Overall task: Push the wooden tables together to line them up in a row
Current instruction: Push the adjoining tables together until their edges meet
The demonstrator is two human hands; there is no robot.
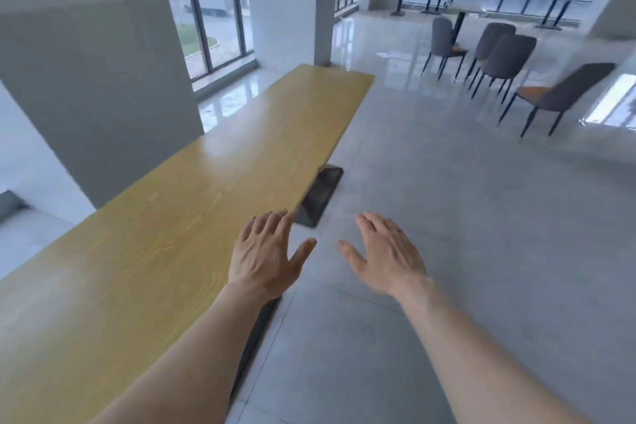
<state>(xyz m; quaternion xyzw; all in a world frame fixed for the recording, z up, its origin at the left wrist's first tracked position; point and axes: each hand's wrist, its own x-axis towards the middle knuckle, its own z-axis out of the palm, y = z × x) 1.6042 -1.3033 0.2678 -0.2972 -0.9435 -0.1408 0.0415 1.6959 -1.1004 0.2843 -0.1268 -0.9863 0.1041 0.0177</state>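
Observation:
A long run of yellow wooden tabletop (pixel 192 203) stretches from the lower left to the upper middle, along a grey pillar. No gap between separate tables shows in the top. My left hand (pixel 265 251) hovers open over the right edge of the tabletop, fingers spread, palm down. To its right, my right hand (pixel 385 251) is open too, fingers apart, over the bare floor beside the table. Neither hand holds anything. A dark table base (pixel 320 196) sticks out from under the right edge.
A large grey pillar (pixel 89 72) stands close along the table's left side, with windows behind. Several grey chairs (pixel 502 58) and another table stand at the far right. Glossy grey floor tiles (pixel 447 217) spread to the right of the table.

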